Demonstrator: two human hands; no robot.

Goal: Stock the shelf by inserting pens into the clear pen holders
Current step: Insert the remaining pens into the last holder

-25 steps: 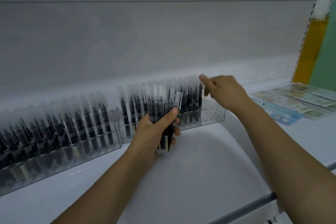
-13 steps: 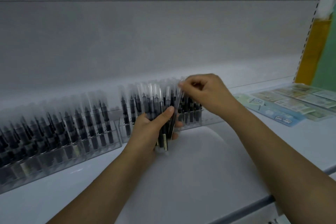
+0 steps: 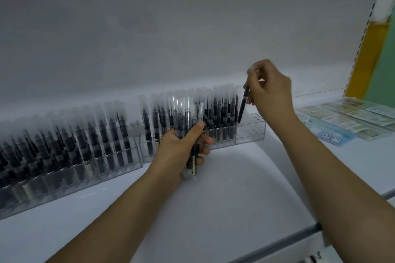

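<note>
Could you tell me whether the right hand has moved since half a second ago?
Yes. The right hand, pinching a pen, moved right along the clear holder toward its empty end.

Clear, glossy plastic for the right pen holder (image 3: pixel 250 132) and the left pen holder (image 3: pixel 70 168), walls see-through and faintly reflective. Dark, smooth plastic barrels with frosted translucent caps on the racked pens (image 3: pixel 218 113), the bundle of pens (image 3: pixel 188 117) and the single pen (image 3: pixel 243 104). Matt, smooth white finish on the shelf (image 3: pixel 224 188) and the back panel (image 3: pixel 171 38). Glossy wrapped paper or card on the flat packets (image 3: pixel 346 117). Dull grey, smooth front rail (image 3: pixel 277 241), material unclear.
</note>
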